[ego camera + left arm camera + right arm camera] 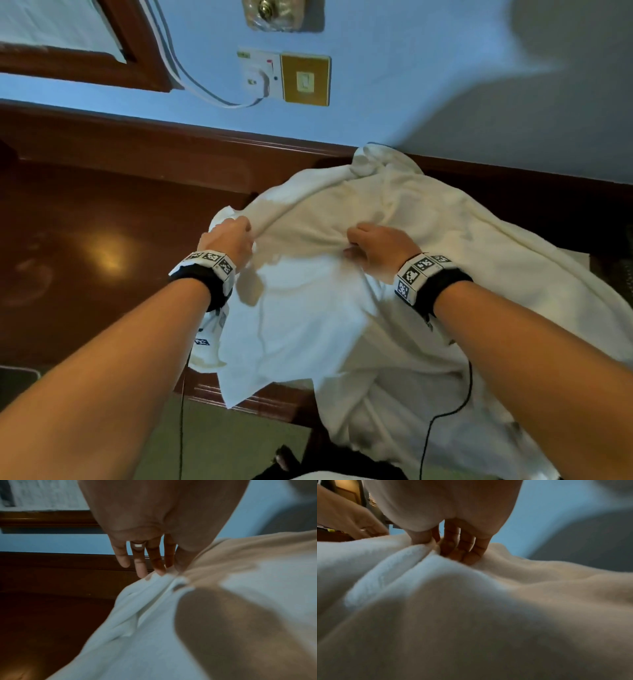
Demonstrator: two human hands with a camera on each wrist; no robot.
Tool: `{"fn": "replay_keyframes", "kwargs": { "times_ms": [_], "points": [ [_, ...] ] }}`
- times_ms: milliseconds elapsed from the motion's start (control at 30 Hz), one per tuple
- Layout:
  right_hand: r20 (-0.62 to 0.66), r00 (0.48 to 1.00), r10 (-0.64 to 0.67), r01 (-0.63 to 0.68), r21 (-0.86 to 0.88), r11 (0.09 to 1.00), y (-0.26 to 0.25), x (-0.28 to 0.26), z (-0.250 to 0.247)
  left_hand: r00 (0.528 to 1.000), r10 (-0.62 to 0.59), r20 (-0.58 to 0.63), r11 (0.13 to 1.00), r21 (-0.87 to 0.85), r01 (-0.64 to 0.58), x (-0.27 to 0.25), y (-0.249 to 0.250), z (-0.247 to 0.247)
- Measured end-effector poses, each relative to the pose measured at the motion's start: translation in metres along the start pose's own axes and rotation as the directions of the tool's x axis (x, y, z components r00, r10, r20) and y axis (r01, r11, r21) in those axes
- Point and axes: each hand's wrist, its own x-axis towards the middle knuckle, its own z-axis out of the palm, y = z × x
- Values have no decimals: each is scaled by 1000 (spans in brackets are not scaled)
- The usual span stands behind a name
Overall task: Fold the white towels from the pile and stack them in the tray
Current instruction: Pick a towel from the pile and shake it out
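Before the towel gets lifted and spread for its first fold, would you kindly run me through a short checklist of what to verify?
1. Left hand pinches the white towel at its edge: ok.
2. Right hand grips a bunched ridge of the towel: ok.
3. Both hands on the same towel, not one from the pile: cannot tell.
4. Bare wooden tabletop on the left for laying it flat: ok.
5. Towel fully on the table: not ok, it hangs over the front edge.
6. Tray in sight: not ok.
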Motion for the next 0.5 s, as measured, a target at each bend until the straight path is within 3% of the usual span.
{"fn": "replay_keyframes", "kwargs": {
  "times_ms": [167,233,333,400,500],
  "points": [
    [-143,989,34,-41,-43,998,16,9,-29,978,-143,150,987,-46,151,-16,-46,20],
    [-168,982,88,-103,-83,991,19,14,-35,963,-155,222,971,-148,190,-26,-53,32],
    [-172,948,269,-288,-99,952,16,18,-32,963,-76,257,897,-405,179,-42,-52,39],
    [-109,911,398,-406,-68,911,4,20,-26,973,-3,232,834,-536,130,-51,-61,44],
    [-68,874,481,-486,-124,865,-28,22,-11,964,162,210,791,-611,0,-63,-88,56]
  ]
}}
